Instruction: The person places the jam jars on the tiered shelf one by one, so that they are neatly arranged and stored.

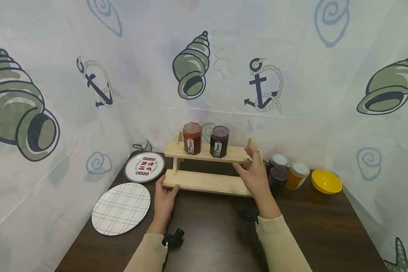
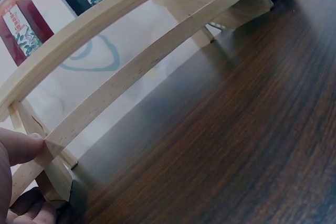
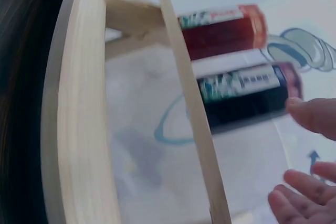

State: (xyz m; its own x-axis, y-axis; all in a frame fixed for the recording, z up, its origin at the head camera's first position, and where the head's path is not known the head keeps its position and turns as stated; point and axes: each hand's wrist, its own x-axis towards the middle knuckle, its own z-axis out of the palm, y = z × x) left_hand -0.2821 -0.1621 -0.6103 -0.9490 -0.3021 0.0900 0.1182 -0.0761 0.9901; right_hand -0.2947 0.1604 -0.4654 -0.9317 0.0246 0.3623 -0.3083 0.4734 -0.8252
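A two-tier wooden rack (image 1: 207, 183) stands at the back of the dark table. On its upper shelf are a red jar (image 1: 192, 138) and, to the right, a dark purple jar (image 1: 219, 141), both upright. My left hand (image 1: 164, 202) grips the left end of the lower shelf; the left wrist view shows its thumb (image 2: 21, 148) at the board's front edge and fingers below. My right hand (image 1: 254, 173) is raised at the rack's right end, fingers spread, holding nothing. In the right wrist view, its thumb (image 3: 315, 116) overlaps the dark jar's lid.
Right of the rack stand a dark jar (image 1: 277, 180), an amber jar (image 1: 297, 176) and a white-lidded jar (image 1: 279, 160), beside a yellow bowl (image 1: 326, 182). At left lie a printed plate (image 1: 144, 167) and a checked plate (image 1: 121, 209). Patterned cloth (image 1: 224, 90) hangs close behind the rack.
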